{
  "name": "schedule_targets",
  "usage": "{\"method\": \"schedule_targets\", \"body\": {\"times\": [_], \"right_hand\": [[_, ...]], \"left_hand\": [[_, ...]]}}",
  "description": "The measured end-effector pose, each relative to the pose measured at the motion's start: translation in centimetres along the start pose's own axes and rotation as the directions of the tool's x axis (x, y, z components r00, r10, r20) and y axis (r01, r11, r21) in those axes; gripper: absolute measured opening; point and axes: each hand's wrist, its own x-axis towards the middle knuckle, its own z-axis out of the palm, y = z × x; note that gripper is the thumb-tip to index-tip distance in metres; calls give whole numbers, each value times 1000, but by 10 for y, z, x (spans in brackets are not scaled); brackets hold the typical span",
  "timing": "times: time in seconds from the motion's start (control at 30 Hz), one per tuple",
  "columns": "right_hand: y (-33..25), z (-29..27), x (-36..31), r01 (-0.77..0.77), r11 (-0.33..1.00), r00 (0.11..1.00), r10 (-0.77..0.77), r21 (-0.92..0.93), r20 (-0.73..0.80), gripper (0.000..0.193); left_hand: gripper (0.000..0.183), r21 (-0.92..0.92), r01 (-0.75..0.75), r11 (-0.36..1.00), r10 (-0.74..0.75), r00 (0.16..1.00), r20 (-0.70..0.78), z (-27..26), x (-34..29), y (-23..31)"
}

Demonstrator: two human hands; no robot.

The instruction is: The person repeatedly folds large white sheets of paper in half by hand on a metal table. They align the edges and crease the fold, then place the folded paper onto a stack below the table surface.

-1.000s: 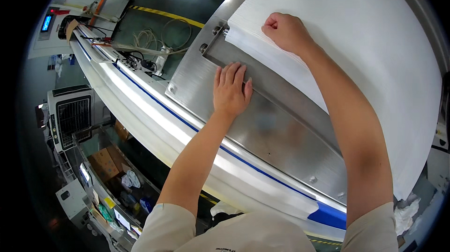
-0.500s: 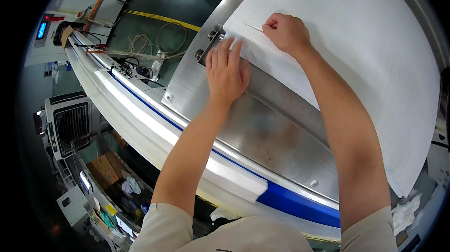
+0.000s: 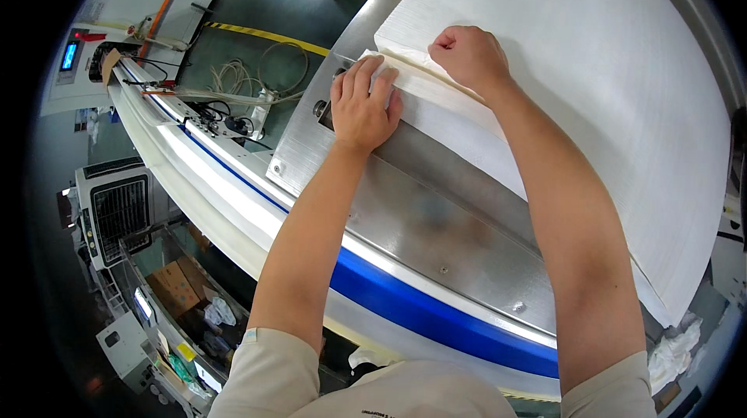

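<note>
A thick stack of thin white sheets (image 3: 591, 68) lies on a brushed metal table (image 3: 420, 216). Along its near left edge a gap separates the upper layers from a lower white strip (image 3: 436, 103). My left hand (image 3: 362, 103) rests on the outer end of that strip, fingers stretched and slightly apart, above a dark metal bracket. Beside the gap, on the upper layers, sits my right hand (image 3: 471, 60), closed in a fist. Whether its fingers pinch a sheet edge is hidden.
A long white rail with a blue band (image 3: 443, 321) runs below the table edge. Cables (image 3: 233, 76) lie on the floor at left, near a yellow-black tape line (image 3: 268, 37). A cardboard box (image 3: 175, 287) sits in a bin at lower left.
A gap has opened at the stack's edge beside my right fist. My left hand has shifted slightly left onto the strip. More of the blue band shows along the rail.
</note>
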Motion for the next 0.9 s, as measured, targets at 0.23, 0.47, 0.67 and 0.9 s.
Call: {"method": "schedule_targets", "body": {"times": [0.23, 0.47, 0.67, 0.9], "right_hand": [[-5, -2, -2, -8, 999, 1000, 8, 38, 12, 22], [1, -18, -108, 12, 998, 998, -16, -57, -60, 26], [127, -106, -261, -347, 859, 921, 235, -376, -312, 43], [323, -265, -461, -581, 620, 811, 388, -527, -437, 60]], "left_hand": [[29, 17, 6, 1000, -6, 1000, 7, -8, -5, 0], [30, -30, -295, 955, 291, 908, 302, -31, 17, -21], [45, 121, -417, 901, 261, 744, 615, -54, 55, -7], [27, 363, -532, 765, -81, 479, 874, 0, 78, 8]]}}
